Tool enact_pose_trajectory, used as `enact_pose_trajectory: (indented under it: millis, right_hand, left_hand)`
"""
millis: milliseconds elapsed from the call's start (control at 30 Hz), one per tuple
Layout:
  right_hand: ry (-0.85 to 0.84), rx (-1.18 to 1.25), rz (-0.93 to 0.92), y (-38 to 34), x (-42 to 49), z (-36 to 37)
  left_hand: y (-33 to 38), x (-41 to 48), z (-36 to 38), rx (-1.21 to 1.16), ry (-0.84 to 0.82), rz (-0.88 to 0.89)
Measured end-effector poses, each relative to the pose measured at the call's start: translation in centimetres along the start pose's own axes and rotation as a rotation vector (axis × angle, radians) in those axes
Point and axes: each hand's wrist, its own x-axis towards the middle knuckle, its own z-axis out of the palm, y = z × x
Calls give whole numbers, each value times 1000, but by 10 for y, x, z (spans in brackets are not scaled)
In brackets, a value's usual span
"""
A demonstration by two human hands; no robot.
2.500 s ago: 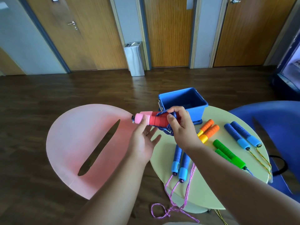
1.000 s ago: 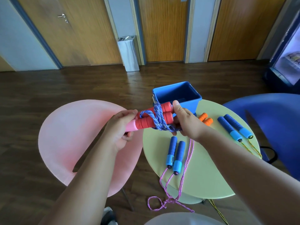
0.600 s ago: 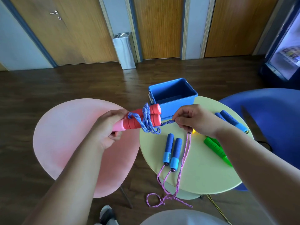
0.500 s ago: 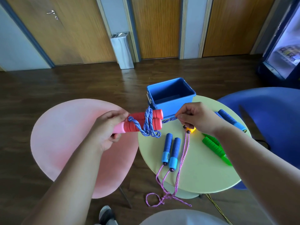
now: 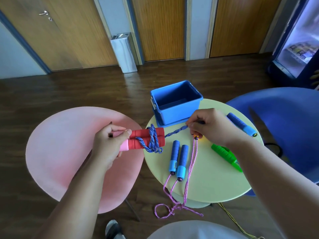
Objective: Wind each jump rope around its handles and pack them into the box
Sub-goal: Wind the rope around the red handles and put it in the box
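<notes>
left hand (image 5: 110,145): we're gripping the red handles (image 5: 146,135)
right hand (image 5: 212,126): we're pinching the blue cord (image 5: 176,132) taut
progress: we're finishing the first wrap; nothing in the box (image 5: 179,112), loose ropes (image 5: 178,157) waiting

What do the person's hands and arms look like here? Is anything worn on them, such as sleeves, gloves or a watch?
The left forearm and the right forearm are bare as far as the picture shows, with no sleeves. The left hand and the right hand wear no gloves; no watch, band or ring is visible.
</notes>
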Motion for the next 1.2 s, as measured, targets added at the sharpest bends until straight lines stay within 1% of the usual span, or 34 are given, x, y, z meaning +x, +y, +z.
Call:
enact_pose_trajectory:
  millis: [167,267,367,567,633,733,833,867,933,1033,1100,1200]
  right_hand:
    - [-41,-167,-122,-23,-1,16]
    - [-100,-168,-201,-42,1,22]
    - [-113,-200,-263,-54,7,30]
    - [-113,-167,-291,-62,9,35]
    - [-72,-98,-299,-64,7,37]
    - [-30,23,-256,-63,11,36]
    - [-91,-82,-163,-55,17,39]
    - [-120,-117,-116,-50,19,40]
    - [-124,-119,-50,-44,22,38]
    - [-76,-124,-49,-38,25,32]
    - [-67,-144,-74,-35,24,30]
    - [1,-13,-62,-33,19,36]
  left_hand:
    - [-1,0,9,137,38,115]
    - [4,-5,21,212,40,169]
    - [17,-19,38,266,0,227]
    - [33,-24,46,271,-29,257]
    - [36,-24,46,279,-28,274]
    - [38,-24,51,309,-11,318]
    - [36,-21,60,390,-63,382]
    - [34,-19,63,383,-92,376]
    - [31,-16,67,285,-190,322]
    - [27,-15,66,122,-338,228]
    - [25,-18,66,13,-386,152]
    - [24,-20,69,-92,-415,54]
